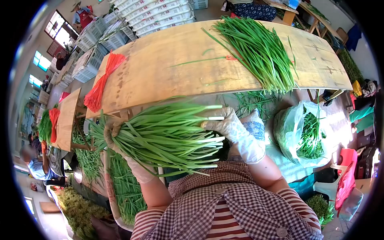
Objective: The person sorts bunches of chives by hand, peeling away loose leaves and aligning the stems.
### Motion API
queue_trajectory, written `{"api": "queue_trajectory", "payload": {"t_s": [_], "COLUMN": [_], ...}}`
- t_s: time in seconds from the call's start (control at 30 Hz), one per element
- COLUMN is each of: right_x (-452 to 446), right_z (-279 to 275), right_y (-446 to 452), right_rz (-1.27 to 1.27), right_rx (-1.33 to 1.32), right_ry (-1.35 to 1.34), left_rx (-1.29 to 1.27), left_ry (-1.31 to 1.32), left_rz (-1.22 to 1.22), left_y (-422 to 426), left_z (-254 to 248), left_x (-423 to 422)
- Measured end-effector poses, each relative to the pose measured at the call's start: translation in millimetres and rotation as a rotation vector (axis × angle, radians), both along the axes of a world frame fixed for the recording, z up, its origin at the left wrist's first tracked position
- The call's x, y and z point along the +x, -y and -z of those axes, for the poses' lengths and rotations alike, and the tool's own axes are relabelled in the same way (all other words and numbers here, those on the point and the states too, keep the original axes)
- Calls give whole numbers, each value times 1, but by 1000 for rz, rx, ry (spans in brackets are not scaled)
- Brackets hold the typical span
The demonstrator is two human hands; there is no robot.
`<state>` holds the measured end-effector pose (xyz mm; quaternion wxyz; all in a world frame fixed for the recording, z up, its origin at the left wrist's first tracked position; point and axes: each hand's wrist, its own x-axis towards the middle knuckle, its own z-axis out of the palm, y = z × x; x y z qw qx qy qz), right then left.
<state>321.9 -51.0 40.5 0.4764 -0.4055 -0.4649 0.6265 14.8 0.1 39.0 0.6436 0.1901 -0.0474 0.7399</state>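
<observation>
A loose bunch of garlic chives [168, 136], green leaves with white stem ends, lies level in front of my body at the table's near edge. My gloved left hand [114, 134] is closed around its leafy end, with tips poking out past the fingers. At the other end my right hand [228, 124], in a pale translucent glove, pinches white stem ends between thumb and fingers. Beyond, a larger heap of chives [260, 52] rests on the wooden table [160, 68]. Red ties [104, 82] lie bundled at the table's left end.
A clear plastic bag [288, 124] of greens stands at right, near a chair with red cloth [347, 176]. Below my left arm is a container of loose chives [126, 188]. White crates [156, 16] are stacked behind the table. Another person [42, 166] sits at far left.
</observation>
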Motion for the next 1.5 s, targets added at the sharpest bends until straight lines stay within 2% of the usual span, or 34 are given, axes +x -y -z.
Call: {"api": "queue_trajectory", "payload": {"t_s": [0.03,0.13,0.27,0.43,0.47,0.53,0.6,0.63,0.67,0.77,0.87,0.97,1.0,1.07,1.13,1.17,1.2,1.23,1.27,1.3,1.33,1.4,1.43,1.5], "right_x": [-3,-9,-13,-12,-12,-15,-6,-8,0,21,42,61,81,110,114,108,79,61,45,35,27,14,11,12], "right_z": [-5,-7,-7,22,26,31,19,24,13,16,42,52,75,95,105,104,57,33,21,-7,-16,-15,-19,-15], "right_y": [0,0,2,5,5,14,19,25,27,31,33,44,42,29,28,27,35,38,36,39,35,26,26,23], "right_rz": [54,178,178,289,307,278,350,371,350,417,473,740,799,1069,876,778,619,464,346,219,176,139,137,194], "right_rx": [-15,98,188,679,780,514,839,703,696,734,668,367,295,18,136,190,41,105,165,53,146,157,70,70], "right_ry": [93,77,252,437,457,108,524,261,235,398,257,63,20,220,376,449,279,305,160,37,118,192,39,-208], "left_rx": [4,-1,-40,35,46,70,63,59,60,68,81,135,146,162,14,-143,-199,-168,-133,-91,-53,1,16,47], "left_ry": [-26,-35,38,64,-7,-150,-125,-112,-68,3,67,-9,-36,-64,-131,-203,-208,-176,-139,-105,-84,-64,-50,-39], "left_rz": [-15,11,79,113,95,57,61,63,107,164,198,160,145,145,-68,-296,-354,-317,-271,-215,-162,-79,-57,-21], "left_y": [2,4,3,0,-1,-2,1,1,0,-3,-5,-2,-3,-4,-6,-5,-5,-6,-7,-9,-10,-11,-12,-12], "left_z": [-1,-5,-1,-7,-8,-12,-19,-20,-19,-17,-12,-15,-12,-12,-7,-11,-14,-14,-15,-16,-16,-17,-18,-23], "left_x": [4,11,9,14,13,12,21,23,18,1,-13,-14,-21,-36,-42,-35,-27,-21,-15,-11,-5,3,5,9]}}
